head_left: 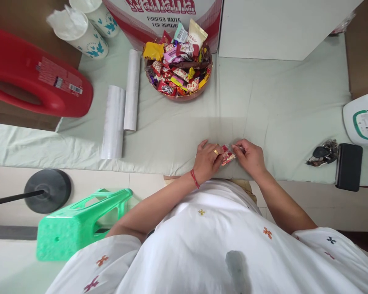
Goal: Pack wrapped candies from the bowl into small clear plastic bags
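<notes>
Close to the table's front edge, a small candy wrapper (227, 155), red with a clear end, is stretched between my two hands. My left hand (207, 158), with a gold ring and a red string bracelet, is closed on its left end. Fingertips of my right hand (248, 155) pinch the clear right end. Whether a sweet is still inside the wrapper is hidden by the fingers. Farther back, a round glass bowl (184, 98) holds several wrapped candies in many colours.
Two white rolls (113, 122) lie left of the bowl. A red jug (61, 81) and paper cups (88, 43) stand farther left, boxes (263, 30) behind. At right are keys (323, 153), a black phone (349, 167) and a white bottle (364, 118). A green stool (61, 232) is on the floor.
</notes>
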The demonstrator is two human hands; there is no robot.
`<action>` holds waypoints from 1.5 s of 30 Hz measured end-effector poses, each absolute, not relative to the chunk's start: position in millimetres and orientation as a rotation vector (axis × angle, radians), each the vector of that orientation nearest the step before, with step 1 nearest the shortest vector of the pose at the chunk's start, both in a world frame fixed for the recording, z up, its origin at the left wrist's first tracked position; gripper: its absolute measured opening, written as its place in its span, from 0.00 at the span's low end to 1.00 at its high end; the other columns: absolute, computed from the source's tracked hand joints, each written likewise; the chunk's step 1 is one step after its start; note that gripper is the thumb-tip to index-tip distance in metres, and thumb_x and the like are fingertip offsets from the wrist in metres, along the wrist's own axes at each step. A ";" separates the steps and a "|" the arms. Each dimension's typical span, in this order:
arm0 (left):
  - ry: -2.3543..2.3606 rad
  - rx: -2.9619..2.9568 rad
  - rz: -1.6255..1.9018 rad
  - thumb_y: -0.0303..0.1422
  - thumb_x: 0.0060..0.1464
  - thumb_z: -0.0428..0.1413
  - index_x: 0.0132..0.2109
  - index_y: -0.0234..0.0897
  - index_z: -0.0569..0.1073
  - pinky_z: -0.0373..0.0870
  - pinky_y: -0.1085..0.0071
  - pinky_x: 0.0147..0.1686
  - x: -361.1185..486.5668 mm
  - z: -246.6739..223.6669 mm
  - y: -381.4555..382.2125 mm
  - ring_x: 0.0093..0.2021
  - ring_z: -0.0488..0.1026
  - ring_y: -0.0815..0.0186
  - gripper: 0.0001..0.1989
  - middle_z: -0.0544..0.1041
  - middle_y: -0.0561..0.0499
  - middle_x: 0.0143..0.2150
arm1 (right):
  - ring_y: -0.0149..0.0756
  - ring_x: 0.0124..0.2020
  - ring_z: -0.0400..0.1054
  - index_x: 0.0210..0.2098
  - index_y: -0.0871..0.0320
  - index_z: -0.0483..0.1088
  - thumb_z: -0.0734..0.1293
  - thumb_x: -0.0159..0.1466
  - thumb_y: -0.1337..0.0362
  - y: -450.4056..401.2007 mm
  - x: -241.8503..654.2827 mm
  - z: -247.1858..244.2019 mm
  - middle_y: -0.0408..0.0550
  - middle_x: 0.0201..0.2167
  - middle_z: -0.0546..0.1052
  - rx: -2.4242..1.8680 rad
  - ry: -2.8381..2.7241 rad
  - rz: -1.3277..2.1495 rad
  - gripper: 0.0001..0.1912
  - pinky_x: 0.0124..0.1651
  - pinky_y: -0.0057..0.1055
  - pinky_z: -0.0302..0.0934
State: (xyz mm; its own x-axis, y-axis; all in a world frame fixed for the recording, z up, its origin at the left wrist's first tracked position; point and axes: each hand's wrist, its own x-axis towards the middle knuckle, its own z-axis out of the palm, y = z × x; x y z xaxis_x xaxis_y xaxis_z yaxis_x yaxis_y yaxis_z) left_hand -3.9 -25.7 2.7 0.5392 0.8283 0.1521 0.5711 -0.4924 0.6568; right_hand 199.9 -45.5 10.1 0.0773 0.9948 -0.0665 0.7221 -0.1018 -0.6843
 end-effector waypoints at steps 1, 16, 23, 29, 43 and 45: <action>1.168 2.222 0.614 0.36 0.70 0.49 0.40 0.40 0.76 0.56 0.52 0.66 -1.6 4.1 -25.9 0.44 0.76 0.63 0.12 0.82 0.50 0.39 | 0.36 0.27 0.67 0.35 0.54 0.73 0.64 0.70 0.53 -45.8 199.6 8.9 0.44 0.27 0.77 -1.890 -1.724 0.712 0.13 0.33 0.32 0.56; 1.308 2.225 0.428 0.33 0.65 0.57 0.43 0.44 0.83 0.65 0.56 0.45 12.8 6.1 -24.3 0.46 0.69 0.56 0.09 0.76 0.46 0.44 | 0.51 0.46 0.65 0.46 0.55 0.76 0.63 0.71 0.52 -55.3 250.2 4.5 0.58 0.43 0.75 -1.938 -1.844 0.152 0.16 0.44 0.45 0.64; 1.350 2.216 0.521 0.37 0.65 0.57 0.44 0.43 0.82 0.65 0.54 0.51 13.7 5.9 -29.9 0.54 0.68 0.52 0.09 0.74 0.43 0.51 | 0.51 0.51 0.66 0.36 0.55 0.73 0.66 0.69 0.59 -59.0 227.8 16.1 0.56 0.46 0.77 -1.771 -2.029 0.483 0.08 0.54 0.50 0.61; 1.443 2.111 0.581 0.36 0.62 0.58 0.63 0.39 0.68 0.67 0.56 0.51 16.9 4.0 -31.7 0.57 0.70 0.51 0.23 0.74 0.39 0.58 | 0.35 0.25 0.65 0.35 0.53 0.66 0.65 0.69 0.52 -45.4 225.7 39.9 0.44 0.28 0.75 -1.809 -1.648 1.081 0.12 0.31 0.34 0.60; 1.429 2.049 0.345 0.29 0.59 0.55 0.52 0.37 0.74 0.68 0.52 0.51 12.9 18.0 -27.2 0.54 0.70 0.50 0.14 0.75 0.41 0.55 | 0.41 0.41 0.69 0.46 0.57 0.75 0.60 0.74 0.62 -73.7 139.9 28.9 0.53 0.38 0.74 -1.558 -1.788 0.664 0.13 0.46 0.40 0.67; 1.272 2.050 0.364 0.30 0.56 0.58 0.55 0.36 0.72 0.68 0.49 0.55 1.7 15.8 -20.1 0.57 0.69 0.48 0.20 0.74 0.39 0.57 | 0.44 0.44 0.67 0.50 0.57 0.75 0.59 0.74 0.63 -78.6 142.4 24.5 0.55 0.41 0.74 -1.515 -1.875 0.597 0.14 0.49 0.44 0.67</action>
State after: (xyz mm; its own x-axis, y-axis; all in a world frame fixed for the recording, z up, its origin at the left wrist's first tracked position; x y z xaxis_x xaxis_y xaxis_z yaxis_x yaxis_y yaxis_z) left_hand 1.7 -20.1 15.8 0.4814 0.8689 -0.1153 0.6763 -0.2846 0.6795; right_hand 142.4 -78.6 24.5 -0.1249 0.9719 0.1995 0.6779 0.2304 -0.6981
